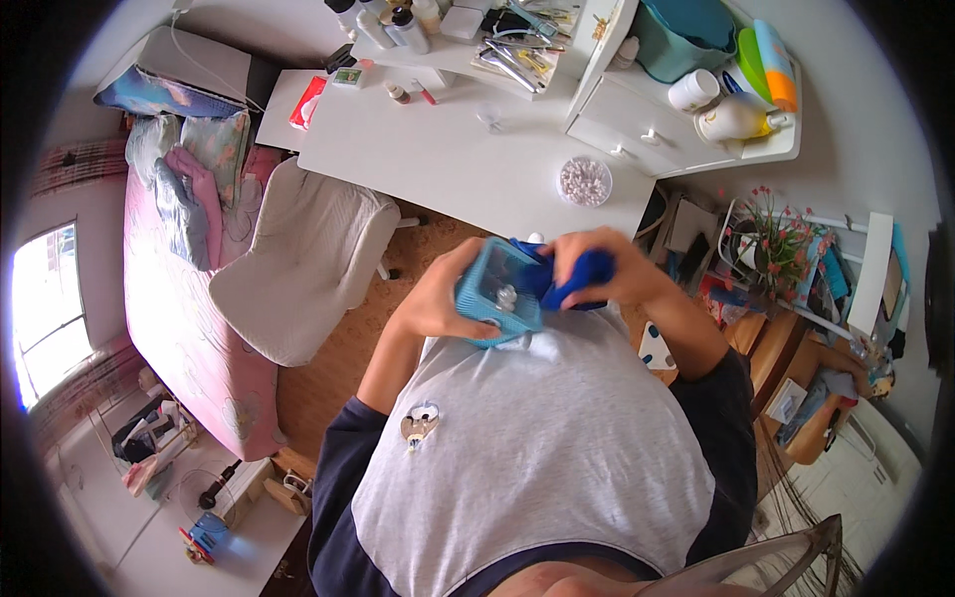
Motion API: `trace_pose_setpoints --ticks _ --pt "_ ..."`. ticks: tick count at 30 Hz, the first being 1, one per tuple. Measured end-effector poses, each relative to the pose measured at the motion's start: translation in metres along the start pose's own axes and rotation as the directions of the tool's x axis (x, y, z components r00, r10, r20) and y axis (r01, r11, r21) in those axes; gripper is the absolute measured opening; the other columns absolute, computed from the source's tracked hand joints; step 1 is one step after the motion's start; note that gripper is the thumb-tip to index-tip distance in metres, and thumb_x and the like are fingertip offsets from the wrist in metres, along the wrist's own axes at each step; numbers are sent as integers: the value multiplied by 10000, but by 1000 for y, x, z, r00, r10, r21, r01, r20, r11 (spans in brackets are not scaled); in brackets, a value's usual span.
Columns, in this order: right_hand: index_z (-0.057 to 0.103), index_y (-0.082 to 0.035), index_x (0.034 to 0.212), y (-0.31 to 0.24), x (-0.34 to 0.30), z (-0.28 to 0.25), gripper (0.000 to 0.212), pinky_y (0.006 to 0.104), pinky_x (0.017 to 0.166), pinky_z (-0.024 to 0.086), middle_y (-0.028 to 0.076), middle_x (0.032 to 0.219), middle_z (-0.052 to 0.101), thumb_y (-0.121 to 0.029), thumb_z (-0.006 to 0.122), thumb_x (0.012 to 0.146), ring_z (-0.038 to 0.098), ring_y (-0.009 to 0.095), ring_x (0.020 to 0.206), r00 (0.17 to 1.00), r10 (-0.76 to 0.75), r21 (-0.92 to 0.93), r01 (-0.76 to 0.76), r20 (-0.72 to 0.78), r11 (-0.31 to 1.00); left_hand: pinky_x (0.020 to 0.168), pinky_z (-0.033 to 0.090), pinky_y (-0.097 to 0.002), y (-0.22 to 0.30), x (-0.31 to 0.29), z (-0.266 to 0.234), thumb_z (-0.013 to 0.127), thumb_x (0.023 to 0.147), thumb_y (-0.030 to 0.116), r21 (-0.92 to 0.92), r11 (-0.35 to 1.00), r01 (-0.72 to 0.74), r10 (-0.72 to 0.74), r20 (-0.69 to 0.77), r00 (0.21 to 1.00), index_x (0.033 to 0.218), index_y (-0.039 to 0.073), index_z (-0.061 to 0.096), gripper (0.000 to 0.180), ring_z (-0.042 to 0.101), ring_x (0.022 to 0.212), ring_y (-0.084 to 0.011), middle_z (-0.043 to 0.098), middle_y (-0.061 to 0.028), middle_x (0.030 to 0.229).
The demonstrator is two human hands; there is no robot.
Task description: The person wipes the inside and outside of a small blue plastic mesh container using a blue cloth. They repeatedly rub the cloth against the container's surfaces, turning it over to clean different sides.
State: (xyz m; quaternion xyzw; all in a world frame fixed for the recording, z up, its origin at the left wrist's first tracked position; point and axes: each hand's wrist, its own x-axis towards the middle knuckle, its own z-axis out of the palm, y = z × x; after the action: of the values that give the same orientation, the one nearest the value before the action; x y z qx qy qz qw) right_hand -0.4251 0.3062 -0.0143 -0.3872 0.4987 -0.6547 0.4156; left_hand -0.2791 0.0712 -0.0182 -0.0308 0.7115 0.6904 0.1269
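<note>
My left hand (438, 301) is wrapped round a small light-blue box (517, 320) with a woven-looking wall, held tilted in front of my shirt. Inside it lies a small whitish, shiny thing (506, 298) whose kind I cannot make out. My right hand (599, 261) is closed on a dark-blue cloth (595, 271), bunched between the fingers and slightly blurred. Part of the cloth reaches against the box's far right side.
A white desk (438, 144) stands ahead, with a round tub of cotton swabs (585, 182) near its right edge. Bottles (409, 32) and a tool tray (512, 65) sit farther back. A covered chair (303, 259) and a pink bed (159, 289) are to the left; a potted plant (764, 244) is right.
</note>
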Motion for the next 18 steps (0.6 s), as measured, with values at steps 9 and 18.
trace_pose_setpoints --ticks 9,18 --pt "367 -52 1349 -17 -13 22 659 363 933 435 136 1267 502 -389 649 859 526 238 1115 823 106 485 221 -558 846 813 507 -329 -14 -4 -4 791 511 223 -395 919 0 -128 -297 946 1204 6 472 793 617 934 -202 616 -105 1034" --pt "488 -144 1350 -18 12 55 577 615 1088 161 189 1501 244 -266 670 816 244 441 1366 857 -515 -831 284 -3 478 915 445 -314 39 38 25 722 628 274 -242 960 -138 76 -250 965 1220 29 431 704 555 1026 -178 567 -89 1119"
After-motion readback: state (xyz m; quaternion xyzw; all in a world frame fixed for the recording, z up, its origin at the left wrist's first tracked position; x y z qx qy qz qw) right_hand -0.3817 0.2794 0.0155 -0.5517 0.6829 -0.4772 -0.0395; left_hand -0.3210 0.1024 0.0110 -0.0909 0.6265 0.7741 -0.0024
